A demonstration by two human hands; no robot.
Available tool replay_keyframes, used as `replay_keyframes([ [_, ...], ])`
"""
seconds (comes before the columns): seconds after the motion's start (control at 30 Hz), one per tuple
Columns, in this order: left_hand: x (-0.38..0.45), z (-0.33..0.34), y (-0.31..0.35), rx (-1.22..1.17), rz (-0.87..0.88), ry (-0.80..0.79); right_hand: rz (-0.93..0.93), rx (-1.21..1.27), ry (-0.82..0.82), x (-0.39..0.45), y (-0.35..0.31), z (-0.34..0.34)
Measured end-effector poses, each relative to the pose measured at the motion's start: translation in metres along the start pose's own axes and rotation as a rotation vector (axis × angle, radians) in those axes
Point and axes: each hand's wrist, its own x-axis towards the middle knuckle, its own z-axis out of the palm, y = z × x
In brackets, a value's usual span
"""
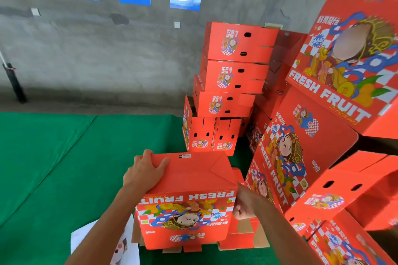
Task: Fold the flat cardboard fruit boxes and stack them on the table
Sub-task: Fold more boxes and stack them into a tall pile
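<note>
A red "FRESH FRUIT" cardboard box, folded into shape, sits upside down in front of me on the green table, its printed side facing me. My left hand grips its top left edge, fingers over the far rim and thumb on the top panel. At the box's right side my right hand is curled against the wall; what it holds is hidden. Brown flaps of flat cardboard stick out beneath the box.
A leaning stack of folded red boxes rises at the back of the table. More red boxes pile up along the right, some tilted. White printed paper lies at the lower left. A grey wall with posters stands behind.
</note>
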Motion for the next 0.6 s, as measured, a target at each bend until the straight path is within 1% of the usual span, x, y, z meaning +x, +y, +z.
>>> replay_keyframes([
  [0.07, -0.001, -0.017, -0.002, -0.074, -0.023, 0.077, -0.111, -0.061, 0.03, -0.013, -0.024, 0.005],
  [0.17, -0.001, -0.041, 0.001, -0.197, -0.058, 0.238, -0.324, -0.216, 0.119, -0.048, -0.078, 0.019],
  [0.23, 0.003, -0.053, 0.009, -0.392, -0.078, 0.309, -0.511, -0.344, 0.156, -0.077, -0.116, 0.031],
  [0.3, 0.011, -0.062, 0.018, -0.655, -0.106, 0.333, -0.744, -0.475, 0.216, -0.107, -0.151, 0.042],
  [0.37, 0.021, -0.066, 0.029, -0.814, -0.095, 0.284, -0.991, -0.627, 0.254, -0.135, -0.179, 0.05],
  [0.43, 0.025, -0.069, 0.05, -0.958, -0.017, 0.2, -1.225, -0.788, 0.249, -0.156, -0.2, 0.059],
  [0.47, 0.027, -0.073, 0.064, -1.069, 0.03, 0.121, -1.321, -0.896, 0.29, -0.163, -0.209, 0.065],
  [0.5, 0.029, -0.078, 0.081, -1.176, 0.104, 0.054, -1.405, -1.023, 0.367, -0.169, -0.217, 0.07],
  [0.53, 0.034, -0.081, 0.098, -1.237, 0.194, 0.021, -1.474, -1.154, 0.475, -0.174, -0.225, 0.074],
  [0.57, 0.041, -0.086, 0.115, -1.242, 0.295, 0.035, -1.532, -1.252, 0.585, -0.18, -0.232, 0.078],
  [0.6, 0.049, -0.092, 0.131, -1.215, 0.379, 0.082, -1.582, -1.295, 0.67, -0.187, -0.241, 0.082],
])
